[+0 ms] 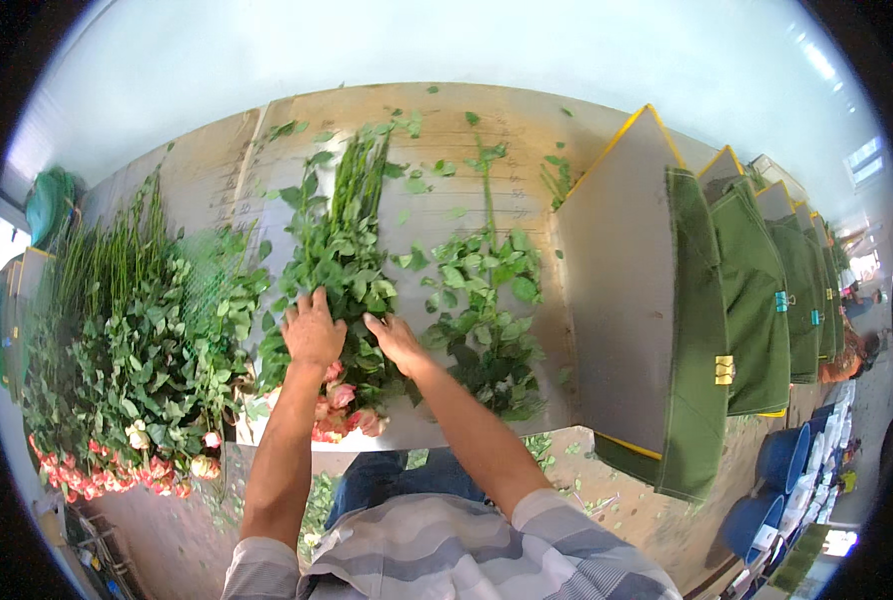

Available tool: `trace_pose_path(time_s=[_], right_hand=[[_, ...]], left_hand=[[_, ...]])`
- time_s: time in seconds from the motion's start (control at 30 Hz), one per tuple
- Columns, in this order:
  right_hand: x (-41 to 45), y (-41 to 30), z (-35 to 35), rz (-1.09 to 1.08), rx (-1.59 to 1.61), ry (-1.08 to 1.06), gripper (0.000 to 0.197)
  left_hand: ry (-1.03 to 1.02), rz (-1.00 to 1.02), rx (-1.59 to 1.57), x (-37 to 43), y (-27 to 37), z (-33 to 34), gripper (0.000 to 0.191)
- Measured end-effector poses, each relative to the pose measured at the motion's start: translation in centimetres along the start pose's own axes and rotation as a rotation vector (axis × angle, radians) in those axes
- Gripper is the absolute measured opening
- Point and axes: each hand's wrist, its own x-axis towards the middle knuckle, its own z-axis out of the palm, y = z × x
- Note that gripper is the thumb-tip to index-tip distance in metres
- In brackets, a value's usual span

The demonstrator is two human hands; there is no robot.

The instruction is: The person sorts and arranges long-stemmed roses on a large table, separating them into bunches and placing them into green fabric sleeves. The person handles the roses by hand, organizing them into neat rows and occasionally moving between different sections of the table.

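A bunch of leafy rose stems (356, 225) lies before me on the table, cut ends away from me and pink rose heads (338, 412) at the near edge. My left hand (314, 328) rests on the leaves at the bunch's left side, fingers spread. My right hand (395, 343) touches the leaves at its right side, thumb and fingers apart; its fingertips are partly hidden. Right of the hands lies a looser group of leafy stems (488, 300). Its lower part is dark and shows no clear flower heads.
Many more roses (116, 337) cover the table (431, 112) on the left, beside green netting (210, 262). Grey panels (619, 247) with yellow edges and green cloth (694, 322) stand at right. Blue buckets (784, 457) stand on the floor, lower right. Loose leaves lie about.
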Motion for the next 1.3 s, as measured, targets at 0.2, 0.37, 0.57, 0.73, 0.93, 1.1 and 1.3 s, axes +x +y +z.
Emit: trace_pose_path(time_s=[0.2, 0.37, 0.57, 0.73, 0.93, 1.1, 1.3], right_hand=[[0.7, 1.0, 1.4, -0.093, 0.337, 0.109, 0.048], [-0.4, 2.4, -1.1, 0.295, 0.087, 0.450, 0.071], [-3.5, 0.2, -4.7, 0.131, 0.156, 0.303, 0.057], [-2.9, 1.7, -7.3, 0.197, 0.014, 0.189, 0.063], [-4.2, -0.5, -9.1, 0.223, -0.171, 0.137, 0.056], [-4.7, 0.8, -11.6, -0.031, -0.215, 0.416, 0.038], [-9.9, -6.1, -13.8, -0.207, 0.267, 0.202, 0.034]], left_hand=[[0.149, 0.035, -0.151, 1.4, -4.8, -1.1, 0.058], [0.189, -0.195, 0.111, 2.1, -11.3, -1.8, 0.053], [0.422, 0.498, -0.340, -1.3, -3.2, -4.5, 0.037], [-0.139, 0.501, -0.493, -3.9, 2.6, 2.0, 0.037], [-0.348, 0.257, -0.725, -5.7, 5.1, 11.5, 0.047], [-0.475, 0.063, -0.887, -5.7, 7.1, 12.2, 0.056], [-0.351, 0.154, -0.928, -6.1, 6.2, 18.9, 0.046]])
